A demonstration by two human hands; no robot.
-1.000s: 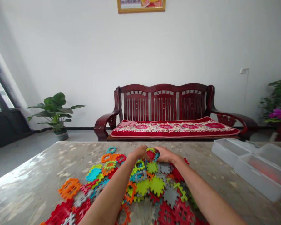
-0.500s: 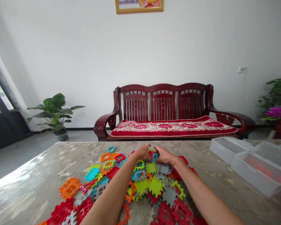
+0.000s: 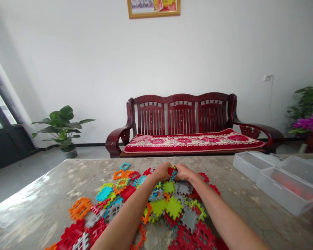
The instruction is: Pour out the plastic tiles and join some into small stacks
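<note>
My two hands are close together at the far side of a spread of toothed plastic building pieces. My left hand (image 3: pixel 162 171) is closed at the left edge of a red toothed building piece (image 3: pixel 171 170). My right hand (image 3: pixel 183 172) closes from the right around a blue toothed building piece (image 3: pixel 173 175), which touches the red one. Most of my fingertips are hidden behind the hands. Just nearer to me lie a green square piece (image 3: pixel 169 187) and a grey piece (image 3: pixel 183 188).
Several loose toothed pieces, such as an orange window piece (image 3: pixel 80 208), cover the middle of the table (image 3: pixel 39 203). Translucent plastic boxes (image 3: pixel 284 192) stand at the right, one with red contents. Beyond the table is a wooden bench (image 3: pixel 181 114) with a red cover.
My hands have drawn closer around the red and blue pieces, and their fingers have closed more. The view has shifted slightly.
</note>
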